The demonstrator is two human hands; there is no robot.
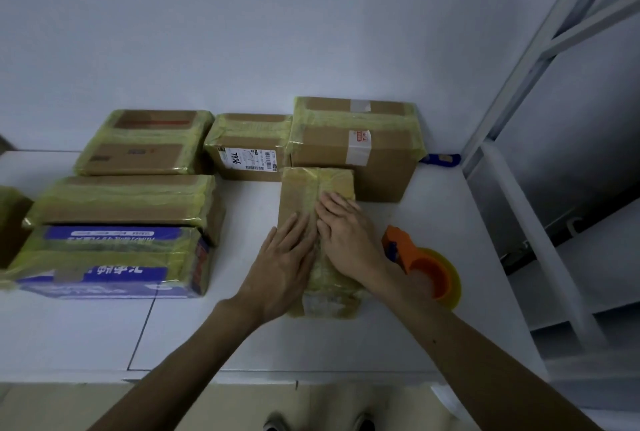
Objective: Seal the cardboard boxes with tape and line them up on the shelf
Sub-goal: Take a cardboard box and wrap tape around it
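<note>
**On the counter, both hands flat on a taped box**

Near the front of the white counter we press down on a small cardboard box, which lies lengthwise away from us with yellowish tape running along its top seam. Our left hand lies flat on the near left part of the lid, fingers straight and close together. Our right hand lies beside it on the right part, fingers likewise extended over the tape. Neither hand grips anything; both are spread open against the lid.

Just right of the box, touching our right wrist, an orange tape dispenser rests on the counter with its yellow roll toward us.

Behind the small box, against the wall, stands a large box with tape over its top edges. To its left sits a labelled box marked with handwritten digits, then a flat box. Nearer on the left are another taped box and, in front of it, a blue-printed box, both wrapped in the same tape. One more box shows partly at the left edge.

A small blue object lies behind the large box. A white metal shelf frame rises on the right.
</note>
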